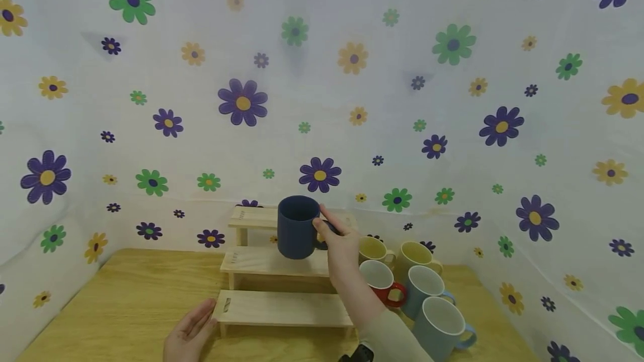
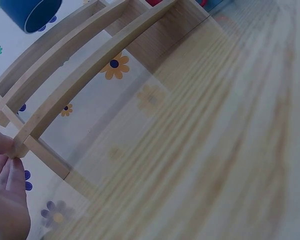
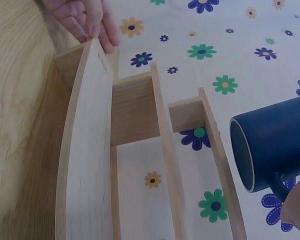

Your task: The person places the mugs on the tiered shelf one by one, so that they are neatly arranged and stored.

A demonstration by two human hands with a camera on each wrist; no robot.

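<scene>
A dark blue mug [image 1: 296, 233] hangs upright in the air before the top tier of a three-step wooden rack [image 1: 282, 309]. My right hand [image 1: 342, 250] grips it by the handle, with the thumb on top. In the right wrist view the mug [image 3: 272, 142] is apart from the rack's boards [image 3: 90, 150]. At the rack's lower left end is my left hand [image 1: 188, 331], its thumb and fingers pinching the end of the bottom board. The left wrist view shows that hand [image 2: 7, 195] at the board's corner. No mugs are visible on the rack's steps.
Right of the rack stand two yellow mugs [image 1: 413, 258], a red mug [image 1: 376, 275] with a white inside, and two light blue mugs [image 1: 439, 334], partly behind my right forearm. The wooden table [image 1: 146, 295] meets a flowered cloth wall [image 1: 201, 144] at the back and sides.
</scene>
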